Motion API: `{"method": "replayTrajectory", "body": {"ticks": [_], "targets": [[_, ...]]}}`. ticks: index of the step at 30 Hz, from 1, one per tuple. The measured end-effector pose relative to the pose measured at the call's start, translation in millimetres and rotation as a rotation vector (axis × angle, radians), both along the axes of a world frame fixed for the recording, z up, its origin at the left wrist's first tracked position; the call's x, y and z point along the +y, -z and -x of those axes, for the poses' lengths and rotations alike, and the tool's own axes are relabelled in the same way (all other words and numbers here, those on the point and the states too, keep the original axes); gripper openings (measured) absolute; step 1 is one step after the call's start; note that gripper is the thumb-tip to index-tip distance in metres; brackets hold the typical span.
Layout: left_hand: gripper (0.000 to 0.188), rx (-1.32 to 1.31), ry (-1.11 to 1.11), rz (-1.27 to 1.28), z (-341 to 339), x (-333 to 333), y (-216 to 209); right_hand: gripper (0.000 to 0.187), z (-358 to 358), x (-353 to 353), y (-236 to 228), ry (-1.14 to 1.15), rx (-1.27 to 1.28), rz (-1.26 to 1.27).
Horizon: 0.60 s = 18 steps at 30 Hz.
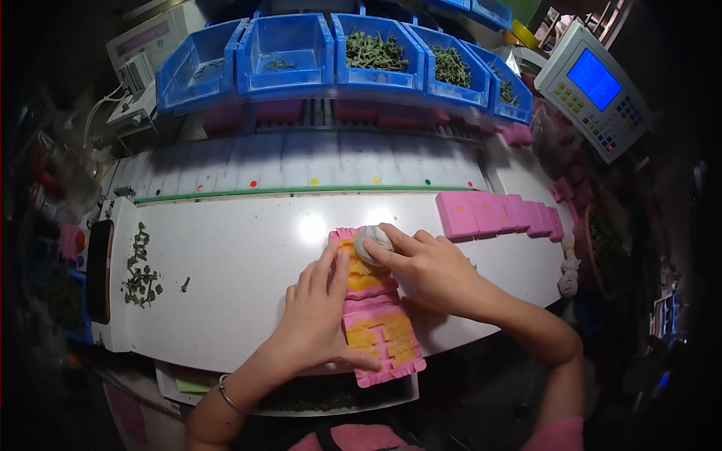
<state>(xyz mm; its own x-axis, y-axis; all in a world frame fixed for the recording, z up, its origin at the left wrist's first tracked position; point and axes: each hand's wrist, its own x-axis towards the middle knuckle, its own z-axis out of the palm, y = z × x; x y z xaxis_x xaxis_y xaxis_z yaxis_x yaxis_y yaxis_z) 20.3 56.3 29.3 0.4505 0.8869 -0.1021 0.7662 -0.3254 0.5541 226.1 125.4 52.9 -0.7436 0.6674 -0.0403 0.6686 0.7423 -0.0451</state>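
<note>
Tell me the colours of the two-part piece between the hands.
Pink piece with yellow patches; head view is clearest.

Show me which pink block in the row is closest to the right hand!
The leftmost block; the other blocks line up to its right, farther from the right hand.

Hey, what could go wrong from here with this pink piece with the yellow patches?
First, the pink piece juts past the front edge of the white table, so it might tip or slip if the left hand eases off. Second, the right hand holds a pale round pad on its far half; a hard push there could shift it. Third, loose green bits lie on the table's left side, where a sweeping arm might scatter them.
</note>
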Motion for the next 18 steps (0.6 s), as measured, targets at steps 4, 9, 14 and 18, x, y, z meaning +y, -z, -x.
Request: {"method": "replayTrajectory", "body": {"ticks": [4,9,14,18], "targets": [[0.149,0.03,0.004,-0.055,1,11,5,0.074,-3,1,2,-0.03,0.06,0.022],[0.15,-0.129,0.007,0.005,4,17,20,0.074,-1,1,-16,-0.059,0.027,0.028],[0.151,-0.427,-0.027,-0.048,8,22,22,0.07,10,-14,-26,-0.121,0.122,-0.088],[0.153,-0.39,-0.089,0.107,9,21,22,0.056,9,-18,-8,-0.14,0.037,-0.055]]}}
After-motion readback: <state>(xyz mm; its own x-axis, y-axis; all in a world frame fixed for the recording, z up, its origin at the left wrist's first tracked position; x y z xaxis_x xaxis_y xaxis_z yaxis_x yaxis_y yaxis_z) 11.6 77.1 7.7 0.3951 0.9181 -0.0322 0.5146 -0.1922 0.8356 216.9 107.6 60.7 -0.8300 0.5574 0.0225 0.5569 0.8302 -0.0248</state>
